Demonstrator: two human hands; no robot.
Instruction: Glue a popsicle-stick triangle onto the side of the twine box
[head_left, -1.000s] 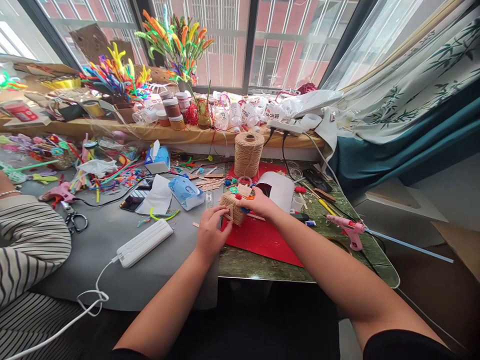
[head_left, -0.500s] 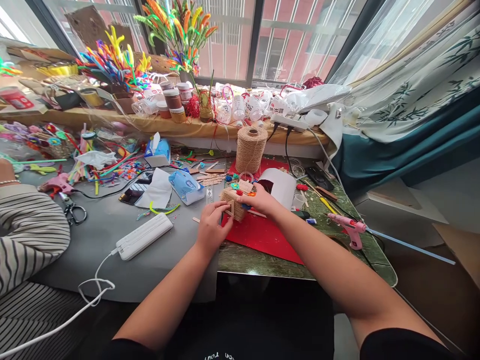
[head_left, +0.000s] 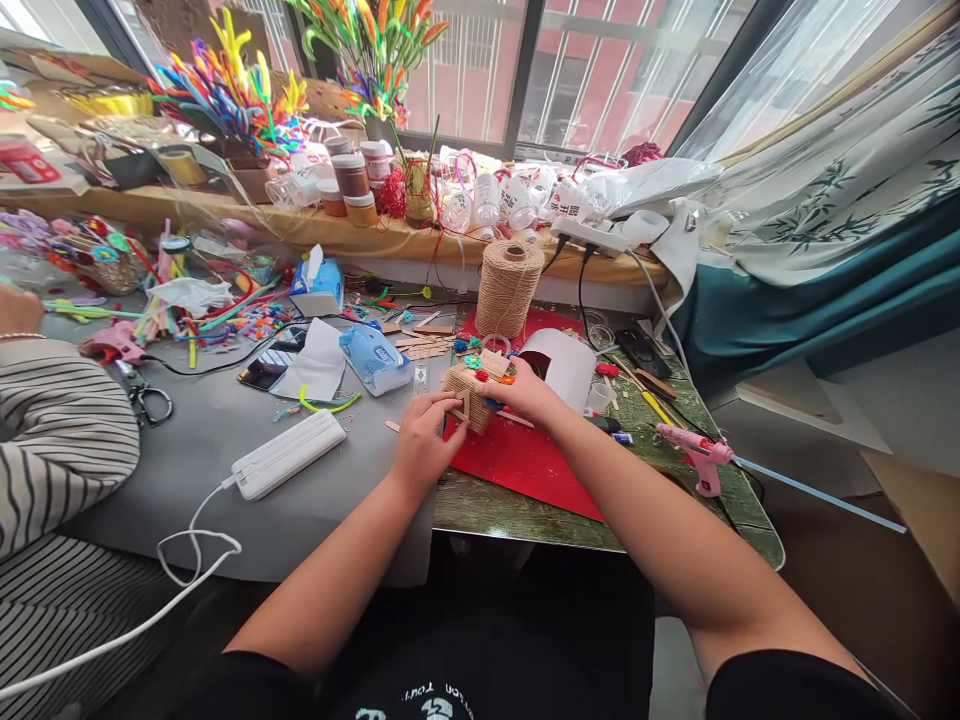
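A small twine-wrapped box (head_left: 463, 392) with coloured beads on top stands on a red sheet (head_left: 525, 460) near the table's front. My left hand (head_left: 421, 440) pinches a little wooden stick piece against the box's front face, fingers closed. My right hand (head_left: 521, 392) grips the box from the right side, fingers wrapped round it. A large spool of jute twine (head_left: 510, 288) stands just behind the box.
A pink glue gun (head_left: 696, 452) lies at the right. A white power strip (head_left: 288, 466), scissors (head_left: 147, 402), a wipes pack (head_left: 373, 358) and a tissue box (head_left: 318, 290) lie on the grey mat at the left. Another person's striped sleeve (head_left: 52, 450) is at far left. Pipe-cleaner flowers and jars crowd the window ledge.
The view has tilted down slightly. My hands stay on the twine-wrapped box, the left fingers shifting a little on its front.
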